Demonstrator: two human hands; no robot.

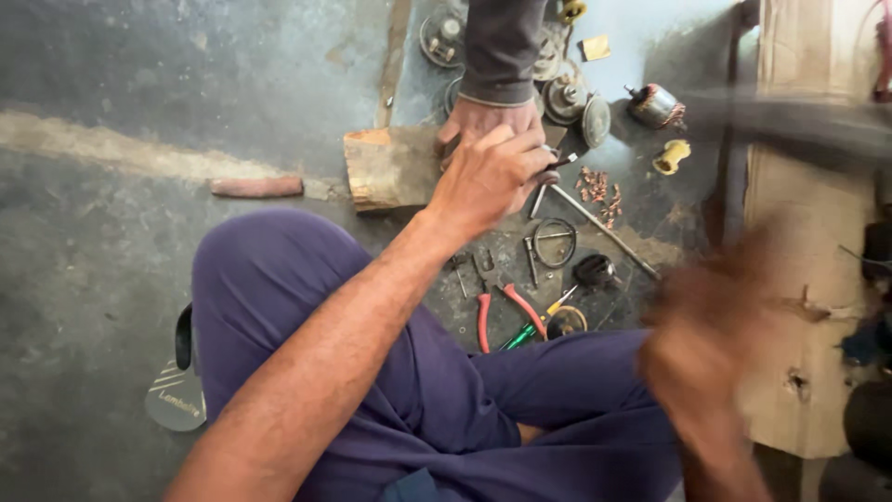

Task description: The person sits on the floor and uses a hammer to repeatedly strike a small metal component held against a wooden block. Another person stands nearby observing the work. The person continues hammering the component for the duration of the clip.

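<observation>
- Gripping a thin metal tool (557, 160), the left hand (488, 177) sits closed just right of a wooden block (390, 167) on the concrete floor (139, 93).
- Another person's hand (483, 119), in a dark sleeve (502, 46), rests against the far side of the left hand, touching the block's right end.
- The right hand (715, 344) is a blur at the lower right, raised above the knee; a blurred dark bar (790, 121) streaks above it. Whether its fingers are closed, I cannot tell.
- Red-handled pliers (497, 311), a green-handled screwdriver (530, 330), a wire ring (555, 242) and a long metal rod (604, 228) lie on the floor between the hands.
- Copper scraps (596, 191) lie near a motor armature (655, 107).
</observation>
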